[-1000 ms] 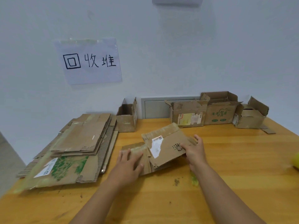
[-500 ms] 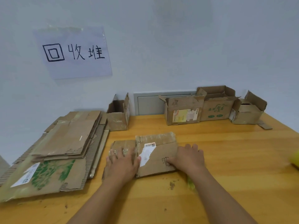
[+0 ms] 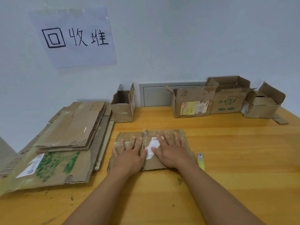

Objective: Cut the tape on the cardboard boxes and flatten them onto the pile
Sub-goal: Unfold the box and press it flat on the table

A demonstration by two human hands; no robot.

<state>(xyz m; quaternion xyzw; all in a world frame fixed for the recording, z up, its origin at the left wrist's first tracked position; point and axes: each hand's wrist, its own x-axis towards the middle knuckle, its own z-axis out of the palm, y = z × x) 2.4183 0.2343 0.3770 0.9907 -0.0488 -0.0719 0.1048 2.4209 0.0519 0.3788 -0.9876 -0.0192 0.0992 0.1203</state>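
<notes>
Both hands lie flat with fingers spread, pressing down and gripping nothing: the left hand [image 3: 129, 155] on the left part of the box [image 3: 181, 135], the right hand [image 3: 172, 151] on its right part, over the white label [image 3: 151, 147]. A second ago the box was half raised, one panel tilted up under the right hand; half a second ago it had come down, and now it lies flat on the table [image 3: 227, 159], both palms further onto it. So the flattening of this one looks finished, and what remains, I judge, is to slide it left onto the pile [image 3: 68, 135], which lies just beside it. The cutter [image 3: 201, 161] lies on the table just right of the right wrist. Four boxes stand upright along the wall: a small one [image 3: 122, 109] beside the pile and three [image 3: 227, 99] at the right, still to be done.
</notes>
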